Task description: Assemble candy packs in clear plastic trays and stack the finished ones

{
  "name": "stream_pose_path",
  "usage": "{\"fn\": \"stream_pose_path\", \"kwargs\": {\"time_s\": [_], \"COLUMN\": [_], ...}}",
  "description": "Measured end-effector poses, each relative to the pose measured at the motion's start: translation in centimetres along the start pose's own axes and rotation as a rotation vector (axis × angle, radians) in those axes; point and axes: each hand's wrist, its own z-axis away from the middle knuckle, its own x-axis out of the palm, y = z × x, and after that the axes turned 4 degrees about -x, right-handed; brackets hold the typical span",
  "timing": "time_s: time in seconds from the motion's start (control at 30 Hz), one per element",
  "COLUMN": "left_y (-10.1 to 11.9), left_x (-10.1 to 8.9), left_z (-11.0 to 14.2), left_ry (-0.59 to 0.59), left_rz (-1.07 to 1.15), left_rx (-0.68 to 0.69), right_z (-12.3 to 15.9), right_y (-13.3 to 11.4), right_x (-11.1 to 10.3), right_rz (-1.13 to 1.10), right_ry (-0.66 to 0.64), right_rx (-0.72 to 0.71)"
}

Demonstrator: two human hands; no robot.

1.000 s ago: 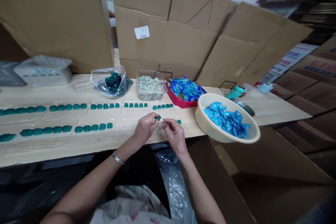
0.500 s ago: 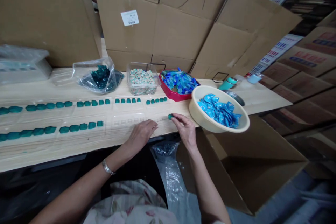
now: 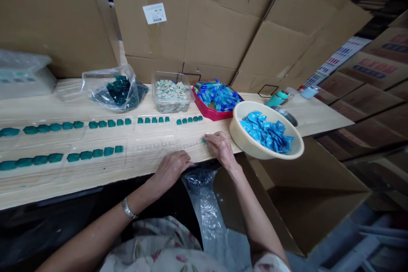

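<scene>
- Head view, right hand (image 3: 221, 148): slightly curled, its fingertips (image 3: 208, 137) touching a small teal piece (image 3: 204, 140); whether they grip it or only press it, I cannot tell.
- Head view, left hand (image 3: 170, 170): open, palm down on the table (image 3: 318, 121) near its front edge, holding nothing; a metal bracelet (image 3: 128, 208) circles the wrist.
- The teal piece lies on a clear plastic tray (image 3: 153, 146), just right of its bare cells.
- Rows of teal pieces (image 3: 95, 153) run leftward across the trays.
- Along the back stand a plastic bag of teal pieces (image 3: 117, 91), a clear tub of pale pieces (image 3: 172, 95) and a red tray of blue items (image 3: 216, 97).
- Beside the right hand, a cream basin (image 3: 237, 129) holds blue sachets (image 3: 266, 131).
</scene>
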Motion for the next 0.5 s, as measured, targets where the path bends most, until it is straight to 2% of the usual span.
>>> {"fn": "stream_pose_path", "kwargs": {"time_s": [0.23, 0.4, 0.5], "left_y": [-0.2, 0.0, 0.2], "left_x": [0.2, 0.0, -0.2], "left_z": [0.1, 0.1, -0.1], "left_ry": [0.016, -0.007, -0.016], "left_rz": [0.024, 0.036, 0.041], "left_rx": [-0.007, -0.019, -0.028], "right_z": [-0.2, -0.8, -1.1], "right_y": [0.7, 0.6, 0.6], "right_x": [-0.1, -0.8, -1.3], "right_rz": [0.026, 0.161, 0.153], "right_ry": [-0.048, -0.202, -0.28], "right_rx": [-0.033, -0.093, -0.169]}}
